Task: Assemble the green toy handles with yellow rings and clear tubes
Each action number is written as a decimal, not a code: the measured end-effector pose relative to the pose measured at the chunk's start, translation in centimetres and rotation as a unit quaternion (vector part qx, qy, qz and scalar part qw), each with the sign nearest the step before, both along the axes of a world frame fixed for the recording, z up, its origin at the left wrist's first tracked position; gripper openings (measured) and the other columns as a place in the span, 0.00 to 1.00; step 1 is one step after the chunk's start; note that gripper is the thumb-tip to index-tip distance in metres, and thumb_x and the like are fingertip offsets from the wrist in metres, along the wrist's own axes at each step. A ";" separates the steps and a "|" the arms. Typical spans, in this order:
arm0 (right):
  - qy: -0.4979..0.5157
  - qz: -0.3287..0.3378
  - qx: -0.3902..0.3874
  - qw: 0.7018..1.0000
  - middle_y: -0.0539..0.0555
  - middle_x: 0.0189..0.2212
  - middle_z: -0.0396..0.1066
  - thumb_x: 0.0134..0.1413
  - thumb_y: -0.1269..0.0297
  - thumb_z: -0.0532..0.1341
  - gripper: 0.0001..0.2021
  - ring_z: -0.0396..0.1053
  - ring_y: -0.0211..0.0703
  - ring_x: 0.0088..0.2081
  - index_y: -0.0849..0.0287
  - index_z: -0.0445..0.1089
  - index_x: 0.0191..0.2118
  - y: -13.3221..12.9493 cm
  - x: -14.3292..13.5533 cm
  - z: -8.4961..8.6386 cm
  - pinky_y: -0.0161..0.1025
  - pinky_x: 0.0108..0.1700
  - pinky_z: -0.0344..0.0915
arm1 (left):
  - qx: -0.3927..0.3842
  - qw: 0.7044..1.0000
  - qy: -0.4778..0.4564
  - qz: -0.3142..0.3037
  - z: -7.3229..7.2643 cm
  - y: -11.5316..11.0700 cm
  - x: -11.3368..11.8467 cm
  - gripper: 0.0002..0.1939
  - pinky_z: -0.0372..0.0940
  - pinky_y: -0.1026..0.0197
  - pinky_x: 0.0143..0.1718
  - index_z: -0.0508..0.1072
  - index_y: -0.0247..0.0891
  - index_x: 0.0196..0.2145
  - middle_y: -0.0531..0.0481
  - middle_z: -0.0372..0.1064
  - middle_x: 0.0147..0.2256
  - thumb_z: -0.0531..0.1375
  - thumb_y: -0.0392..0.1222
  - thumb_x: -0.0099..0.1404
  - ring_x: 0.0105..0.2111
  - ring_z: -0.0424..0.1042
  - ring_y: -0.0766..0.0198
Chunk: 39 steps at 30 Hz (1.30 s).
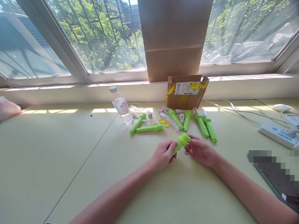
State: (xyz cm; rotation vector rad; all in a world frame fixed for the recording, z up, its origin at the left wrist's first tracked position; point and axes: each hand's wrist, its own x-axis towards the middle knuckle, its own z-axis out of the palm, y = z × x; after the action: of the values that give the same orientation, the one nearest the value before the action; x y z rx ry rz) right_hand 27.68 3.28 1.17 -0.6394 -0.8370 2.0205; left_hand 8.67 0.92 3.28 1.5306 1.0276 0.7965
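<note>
My left hand is wrapped round a green ribbed tube, which tilts up to the right and has a yellow ring below its threaded end. My right hand is beside that threaded end, palm partly turned up, fingers curled and apart; its fingertips are at or just behind the tube, and contact is unclear. Beyond the hands lie more green tubes, two yellow rings and clear plastic tubes. Two green tubes with clear tops lie to the right.
A water bottle stands at the back left of the parts. Behind them is an open cardboard box. On the right are a power strip with cables and a dark phone-like device. A pink bag lies far left.
</note>
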 end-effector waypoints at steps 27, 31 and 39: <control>-0.015 0.043 0.012 0.999 0.51 0.32 0.71 0.50 0.67 0.62 0.10 0.66 0.34 0.26 0.57 0.72 0.41 -0.2 -0.2 0.6 0.32 0.28 0.65 | -0.091 0.993 -0.043 -0.056 0.9 -0.3 0.2 0.20 0.48 0.72 0.09 0.66 0.36 0.37 0.61 0.56 0.15 0.60 0.56 0.57 0.10 0.52 0.76; -0.016 0.037 0.007 0.999 0.50 0.29 0.70 0.50 0.66 0.62 0.09 0.65 0.33 0.26 0.57 0.71 0.39 -0.2 -0.3 0.7 0.32 0.28 0.63 | -0.077 0.996 -0.053 0.004 0.6 -0.5 0.6 0.20 0.51 0.71 0.10 0.65 0.37 0.36 0.59 0.62 0.18 0.62 0.55 0.54 0.11 0.57 0.74; -0.017 0.046 0.021 0.999 0.48 0.23 0.64 0.53 0.68 0.60 0.05 0.60 0.31 0.22 0.59 0.71 0.36 -0.2 0.0 1.2 0.32 0.27 0.61 | 0.007 1.000 -0.023 -0.013 0.7 -0.2 0.3 0.21 0.55 0.68 0.19 0.69 0.34 0.27 0.53 0.65 0.23 0.52 0.56 0.63 0.17 0.62 0.73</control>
State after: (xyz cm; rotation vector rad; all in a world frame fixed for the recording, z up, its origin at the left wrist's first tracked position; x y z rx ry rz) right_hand 27.71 3.13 2.34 -0.6235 -0.9434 2.0738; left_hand 9.00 0.75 3.97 1.5286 0.9686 0.8178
